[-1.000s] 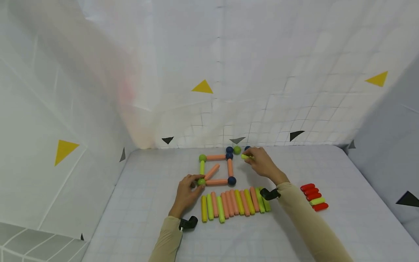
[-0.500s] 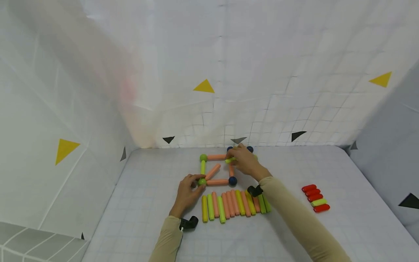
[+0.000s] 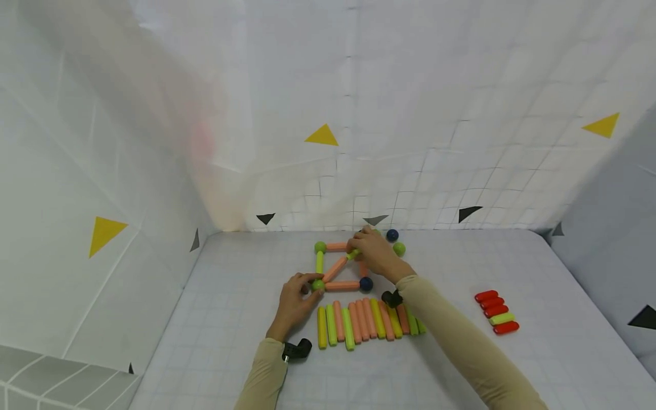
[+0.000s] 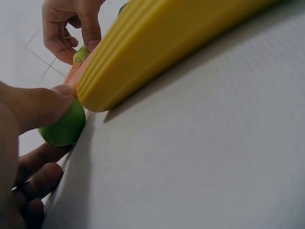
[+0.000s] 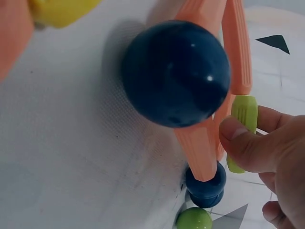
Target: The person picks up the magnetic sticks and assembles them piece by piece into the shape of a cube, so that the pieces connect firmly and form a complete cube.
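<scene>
Left hand (image 3: 296,299): pinches the near-left green ball (image 3: 318,286), apparently to steady it.
Right hand (image 3: 378,250): pinches a lime stick (image 3: 352,255) at the diagonal pink stick's (image 3: 336,269) far end, seemingly aligning them.
Stick row (image 3: 371,320): nearer on the table (image 3: 359,373), within easy reach.

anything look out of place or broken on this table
Nothing looks broken. At right, one lime piece lies among four red ones, the odd colour out. In the long row, one lime stick juts out below its neighbours in the head view.
</scene>
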The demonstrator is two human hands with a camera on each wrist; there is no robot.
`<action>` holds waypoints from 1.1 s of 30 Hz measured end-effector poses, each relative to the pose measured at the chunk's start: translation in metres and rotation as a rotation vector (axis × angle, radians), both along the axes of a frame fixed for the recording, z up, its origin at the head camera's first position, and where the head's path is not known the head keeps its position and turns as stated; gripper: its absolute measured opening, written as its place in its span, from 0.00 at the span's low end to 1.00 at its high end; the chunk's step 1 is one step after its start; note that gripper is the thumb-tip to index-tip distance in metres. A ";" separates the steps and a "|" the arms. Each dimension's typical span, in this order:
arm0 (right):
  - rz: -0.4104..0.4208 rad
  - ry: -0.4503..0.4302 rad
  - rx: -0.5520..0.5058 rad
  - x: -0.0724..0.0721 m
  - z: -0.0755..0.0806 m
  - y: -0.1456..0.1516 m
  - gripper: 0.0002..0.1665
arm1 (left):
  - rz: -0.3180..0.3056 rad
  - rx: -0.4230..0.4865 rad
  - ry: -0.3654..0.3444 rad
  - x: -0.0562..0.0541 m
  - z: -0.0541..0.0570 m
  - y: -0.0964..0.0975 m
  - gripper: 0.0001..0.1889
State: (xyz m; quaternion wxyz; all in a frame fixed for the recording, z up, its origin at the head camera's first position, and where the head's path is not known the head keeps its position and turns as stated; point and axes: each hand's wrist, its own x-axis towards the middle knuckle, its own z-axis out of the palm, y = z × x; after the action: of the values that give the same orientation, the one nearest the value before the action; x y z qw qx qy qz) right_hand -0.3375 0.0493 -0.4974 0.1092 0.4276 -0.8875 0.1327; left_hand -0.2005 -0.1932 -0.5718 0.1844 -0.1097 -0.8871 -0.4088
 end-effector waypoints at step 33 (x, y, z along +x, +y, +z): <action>-0.134 -0.266 -0.093 -0.007 -0.019 -0.001 0.16 | 0.008 -0.019 0.020 -0.002 -0.004 -0.001 0.19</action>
State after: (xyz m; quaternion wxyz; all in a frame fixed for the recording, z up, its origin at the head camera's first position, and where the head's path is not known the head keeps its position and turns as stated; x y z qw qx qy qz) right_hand -0.3447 0.0484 -0.5163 0.0189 0.3404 -0.9136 0.2214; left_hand -0.2022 -0.1942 -0.5757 0.1937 -0.1119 -0.8895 -0.3984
